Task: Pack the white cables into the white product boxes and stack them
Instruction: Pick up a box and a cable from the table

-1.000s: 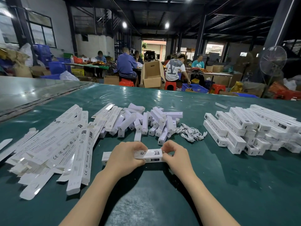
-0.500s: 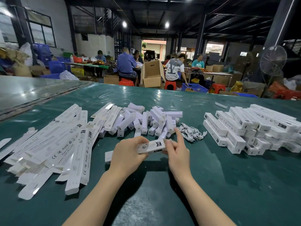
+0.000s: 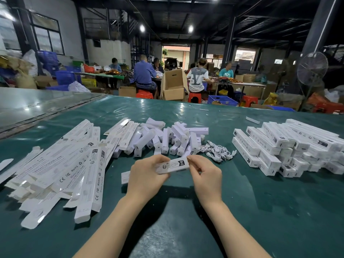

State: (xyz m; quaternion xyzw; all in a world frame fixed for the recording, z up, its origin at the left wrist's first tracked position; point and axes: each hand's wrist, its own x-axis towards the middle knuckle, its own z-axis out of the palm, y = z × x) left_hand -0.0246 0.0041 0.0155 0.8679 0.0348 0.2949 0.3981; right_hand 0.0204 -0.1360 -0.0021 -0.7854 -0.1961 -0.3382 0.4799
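Box (image 3: pixel 172 165), a slim white printed carton, has come up off the shiny green table (image 3: pixel 242 211) since a second ago and tilts, right end higher. Left hand (image 3: pixel 147 175) wraps its middle. Right hand (image 3: pixel 205 176), whose forefinger stuck out straight half a second back, now pinches the right end with curled fingers. Probably the flap is being closed, so stacking comes next. Cables (image 3: pixel 217 151) lie in a thin coiled tangle just beyond; glossy flat cartons (image 3: pixel 74 164) left, squared stack (image 3: pixel 275 146) right.
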